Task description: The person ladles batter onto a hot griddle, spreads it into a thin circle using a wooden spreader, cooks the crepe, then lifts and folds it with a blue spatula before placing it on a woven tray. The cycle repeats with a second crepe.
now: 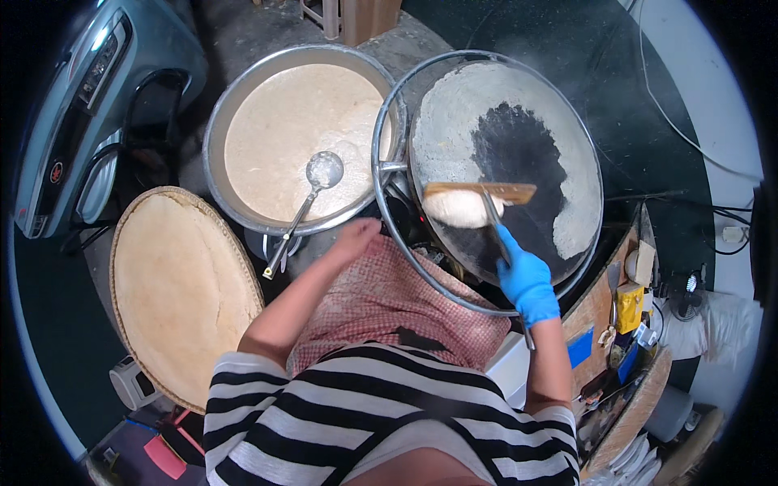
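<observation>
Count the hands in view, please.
2: the bare left hand, near the batter pan; the blue-gloved right hand, holding a spreader over the round griddle.

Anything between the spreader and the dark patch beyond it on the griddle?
Nothing visible. The right hand holds the wooden spreader by its handle, and no object shows between spreader and dark patch. The pale batter lump sits on the spreader's near side, left of the handle.

Left of our round black griddle (519, 154) stands our round grey metal basin (217, 144). In it lies a grey metal ladle (324, 169).
</observation>
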### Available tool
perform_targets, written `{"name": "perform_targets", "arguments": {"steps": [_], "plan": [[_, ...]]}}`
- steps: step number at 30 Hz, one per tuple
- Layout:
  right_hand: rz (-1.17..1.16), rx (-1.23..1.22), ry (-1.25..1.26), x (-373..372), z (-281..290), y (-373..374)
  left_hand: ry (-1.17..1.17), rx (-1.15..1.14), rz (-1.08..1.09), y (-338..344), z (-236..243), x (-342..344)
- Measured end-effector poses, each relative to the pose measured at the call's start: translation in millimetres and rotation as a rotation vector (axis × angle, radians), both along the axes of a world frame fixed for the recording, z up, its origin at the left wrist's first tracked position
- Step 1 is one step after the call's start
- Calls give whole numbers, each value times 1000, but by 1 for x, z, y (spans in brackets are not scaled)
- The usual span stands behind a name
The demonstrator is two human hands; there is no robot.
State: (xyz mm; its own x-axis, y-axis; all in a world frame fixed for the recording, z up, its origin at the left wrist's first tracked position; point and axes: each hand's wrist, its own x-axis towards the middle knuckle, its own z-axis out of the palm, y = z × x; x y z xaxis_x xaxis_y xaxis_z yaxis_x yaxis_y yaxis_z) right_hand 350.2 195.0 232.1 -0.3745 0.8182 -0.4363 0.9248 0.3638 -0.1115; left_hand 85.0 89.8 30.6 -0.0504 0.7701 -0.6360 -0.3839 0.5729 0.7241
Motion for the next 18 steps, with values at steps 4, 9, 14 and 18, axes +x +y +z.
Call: {"name": "perform_targets", "arguments": {"steps": [4, 9, 14, 18], "plan": [[-93, -10, 176, 0, 0, 20, -89, -31, -50, -31, 4, 47], [33, 96, 146, -35, -33, 23, 129, 30, -8, -9, -1, 78], [-3, -9, -35, 13, -10, 3, 162, 25, 48, 17, -14, 44], [-34, 76, 200, -7, -20, 30, 162, -30, -72, 44, -14, 5]]}}
